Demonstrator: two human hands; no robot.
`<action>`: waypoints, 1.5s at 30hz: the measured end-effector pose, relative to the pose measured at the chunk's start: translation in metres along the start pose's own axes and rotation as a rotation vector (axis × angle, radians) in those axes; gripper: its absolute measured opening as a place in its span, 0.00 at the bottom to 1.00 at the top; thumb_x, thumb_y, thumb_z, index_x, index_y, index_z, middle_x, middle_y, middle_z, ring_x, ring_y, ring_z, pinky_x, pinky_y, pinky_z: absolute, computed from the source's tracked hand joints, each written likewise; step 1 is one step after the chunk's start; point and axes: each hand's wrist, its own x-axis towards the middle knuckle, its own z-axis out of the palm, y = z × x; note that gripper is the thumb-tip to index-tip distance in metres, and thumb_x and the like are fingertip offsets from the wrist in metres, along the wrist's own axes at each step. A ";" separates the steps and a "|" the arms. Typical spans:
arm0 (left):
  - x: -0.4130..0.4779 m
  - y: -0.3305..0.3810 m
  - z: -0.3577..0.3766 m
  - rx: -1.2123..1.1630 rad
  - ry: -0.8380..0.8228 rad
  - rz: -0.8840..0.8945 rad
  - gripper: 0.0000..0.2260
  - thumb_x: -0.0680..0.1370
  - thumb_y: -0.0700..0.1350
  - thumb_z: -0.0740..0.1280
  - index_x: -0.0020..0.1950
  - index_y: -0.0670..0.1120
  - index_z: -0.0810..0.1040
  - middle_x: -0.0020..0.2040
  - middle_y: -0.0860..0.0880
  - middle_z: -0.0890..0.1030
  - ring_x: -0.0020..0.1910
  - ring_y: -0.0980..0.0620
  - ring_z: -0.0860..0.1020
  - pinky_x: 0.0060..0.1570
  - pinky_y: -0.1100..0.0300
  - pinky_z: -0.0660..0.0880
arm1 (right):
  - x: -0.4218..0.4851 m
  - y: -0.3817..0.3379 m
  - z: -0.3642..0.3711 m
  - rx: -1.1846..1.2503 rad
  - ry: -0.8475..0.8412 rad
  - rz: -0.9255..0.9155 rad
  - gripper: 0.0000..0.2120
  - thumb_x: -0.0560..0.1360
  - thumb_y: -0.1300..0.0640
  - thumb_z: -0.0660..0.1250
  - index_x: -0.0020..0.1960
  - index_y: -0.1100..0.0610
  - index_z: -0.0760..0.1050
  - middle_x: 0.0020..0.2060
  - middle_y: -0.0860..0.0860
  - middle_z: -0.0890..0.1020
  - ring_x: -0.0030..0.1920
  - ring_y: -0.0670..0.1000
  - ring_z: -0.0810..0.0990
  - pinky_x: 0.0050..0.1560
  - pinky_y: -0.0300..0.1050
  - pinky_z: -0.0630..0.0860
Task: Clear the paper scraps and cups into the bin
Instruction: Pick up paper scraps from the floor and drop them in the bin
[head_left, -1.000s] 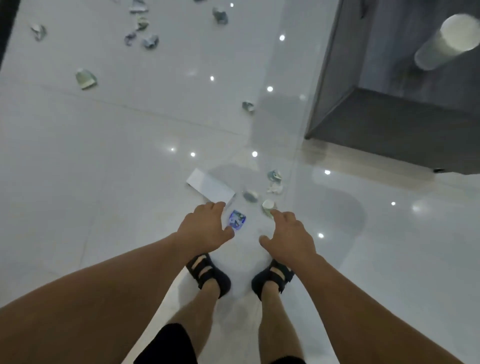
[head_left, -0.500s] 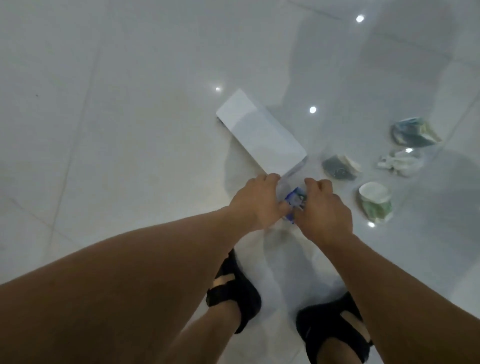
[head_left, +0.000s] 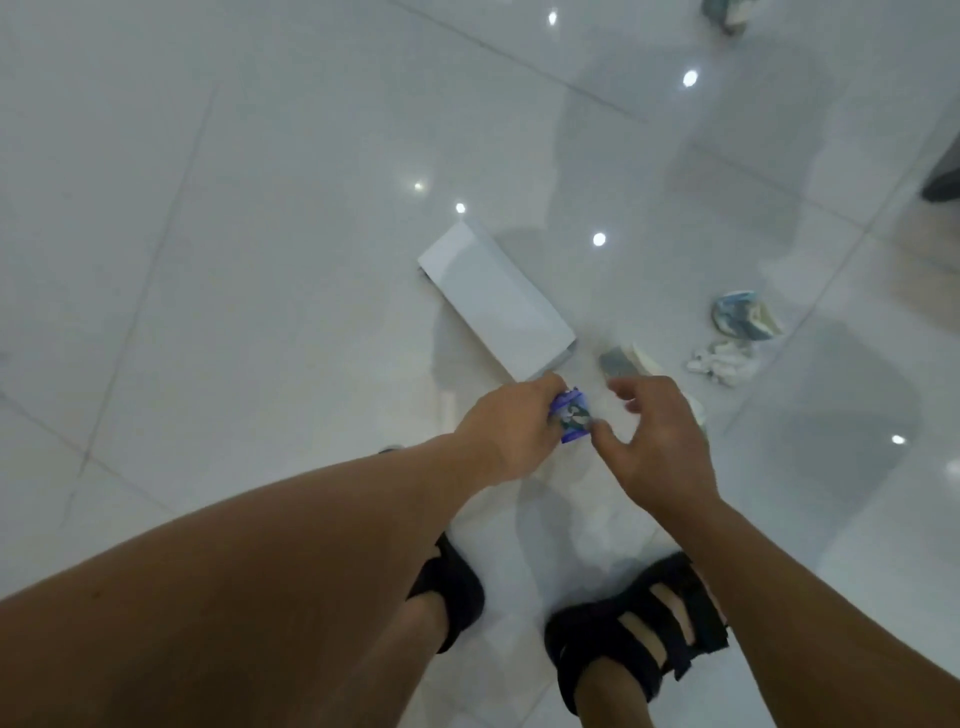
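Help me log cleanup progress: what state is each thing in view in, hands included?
left hand: grips the blue scrap
blue scrap: crumpled, held in the left hand
right hand: fingers loosely curled, holding nothing
white paper: flat on the floor
grey scrap: lying on the floor
blue-green scrap: crumpled, on the floor
white scrap: crumpled, on the floor

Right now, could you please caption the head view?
Left hand grips a blue scrap, right hand open beside it, above tiled floor.
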 end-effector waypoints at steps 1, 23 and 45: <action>0.003 0.004 -0.006 0.020 0.040 -0.002 0.09 0.79 0.44 0.60 0.57 0.45 0.71 0.49 0.44 0.80 0.46 0.43 0.77 0.39 0.57 0.66 | 0.008 0.001 -0.008 -0.093 0.058 0.000 0.23 0.70 0.57 0.74 0.63 0.58 0.73 0.56 0.55 0.76 0.54 0.55 0.75 0.50 0.43 0.70; -0.090 0.001 -0.141 0.061 0.280 -0.075 0.06 0.79 0.45 0.59 0.53 0.44 0.68 0.39 0.48 0.76 0.35 0.46 0.74 0.32 0.56 0.67 | 0.011 -0.153 -0.076 -0.381 -0.089 -0.137 0.15 0.74 0.66 0.66 0.60 0.59 0.75 0.57 0.57 0.72 0.54 0.58 0.73 0.47 0.45 0.67; -0.528 0.040 -0.444 -0.100 0.775 -0.310 0.03 0.78 0.45 0.59 0.46 0.48 0.67 0.35 0.53 0.70 0.32 0.54 0.68 0.28 0.59 0.58 | -0.167 -0.660 -0.264 -0.539 -0.216 -0.730 0.11 0.76 0.62 0.63 0.58 0.57 0.72 0.55 0.56 0.74 0.44 0.55 0.72 0.43 0.43 0.65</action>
